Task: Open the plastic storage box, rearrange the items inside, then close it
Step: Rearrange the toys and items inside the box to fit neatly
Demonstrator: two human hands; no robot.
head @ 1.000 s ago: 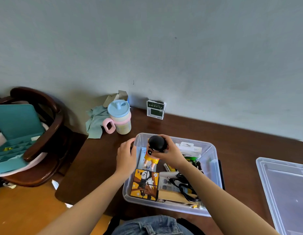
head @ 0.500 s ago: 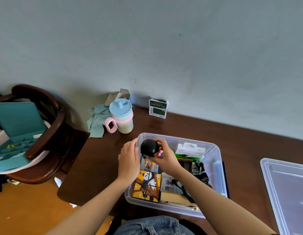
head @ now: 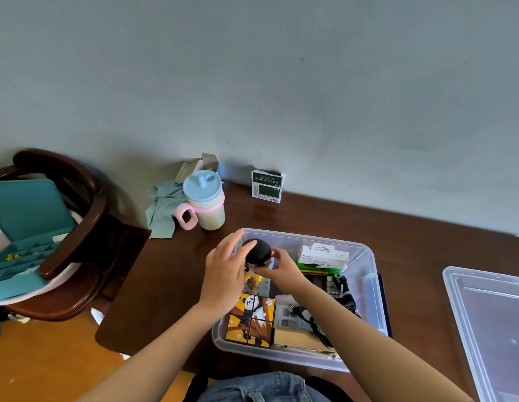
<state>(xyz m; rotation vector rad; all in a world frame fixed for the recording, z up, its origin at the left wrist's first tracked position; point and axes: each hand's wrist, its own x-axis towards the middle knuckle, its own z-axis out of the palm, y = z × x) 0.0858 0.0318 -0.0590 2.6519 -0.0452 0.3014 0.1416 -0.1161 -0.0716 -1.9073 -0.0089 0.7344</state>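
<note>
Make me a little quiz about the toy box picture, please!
1. True or false: the clear lid is on the storage box.
2. Which hand pinches the black-haired figurine by its head? A) left hand B) right hand C) neither
3. What animal is drawn on the orange cube in the box's near left corner?

Key:
1. False. The lid lies on the table, to the right of the open box.
2. B. The right hand's fingers close on the head, while the left hand rests against its other side.
3. A panda.
</note>
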